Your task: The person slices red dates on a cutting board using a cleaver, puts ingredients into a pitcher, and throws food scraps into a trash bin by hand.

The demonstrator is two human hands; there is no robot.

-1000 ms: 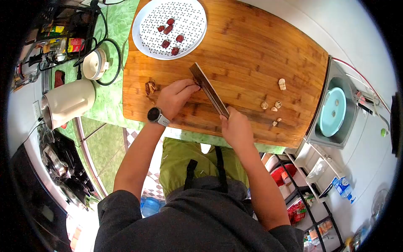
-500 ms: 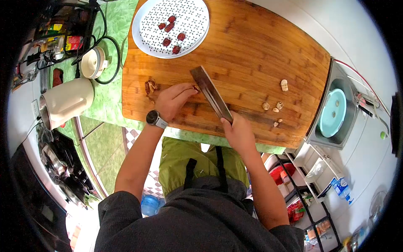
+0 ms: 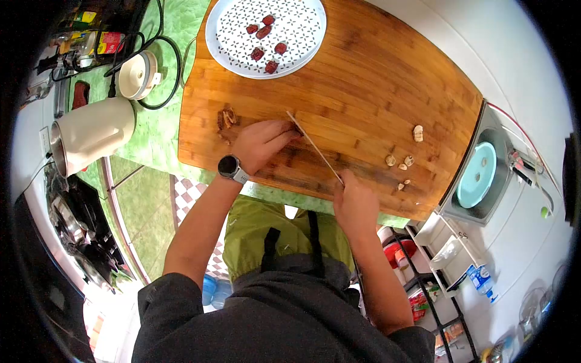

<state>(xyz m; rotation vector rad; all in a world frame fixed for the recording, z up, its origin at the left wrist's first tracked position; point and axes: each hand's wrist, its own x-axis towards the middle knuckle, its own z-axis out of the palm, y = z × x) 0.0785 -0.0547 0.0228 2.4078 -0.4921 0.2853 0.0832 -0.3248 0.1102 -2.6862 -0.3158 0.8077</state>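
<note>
On the wooden cutting board (image 3: 363, 78), my left hand (image 3: 261, 144) is closed on a small dark red piece (image 3: 296, 134), mostly covered by my fingertips. My right hand (image 3: 354, 202) grips the handle of a cleaver (image 3: 316, 147), whose blade stands edge-on against that piece, just right of my left fingertips. Cut reddish-brown pieces (image 3: 227, 118) lie left of my left hand. Several whole red dates (image 3: 264, 32) rest on a white patterned plate (image 3: 230, 18) at the board's top left. Several garlic cloves (image 3: 418, 133) are scattered on the board's right side.
A cream kettle (image 3: 97, 134) and its round lid (image 3: 138, 75) are on the green counter at left, beside black cables. To the right, a light blue basin (image 3: 477, 175) sits in a metal sink (image 3: 501, 158). A black rack (image 3: 431, 284) stands below the board's right side.
The cleaver blade has turned from showing its broad side to nearly edge-on and meets the piece at my left fingertips. The whole view has shifted slightly.
</note>
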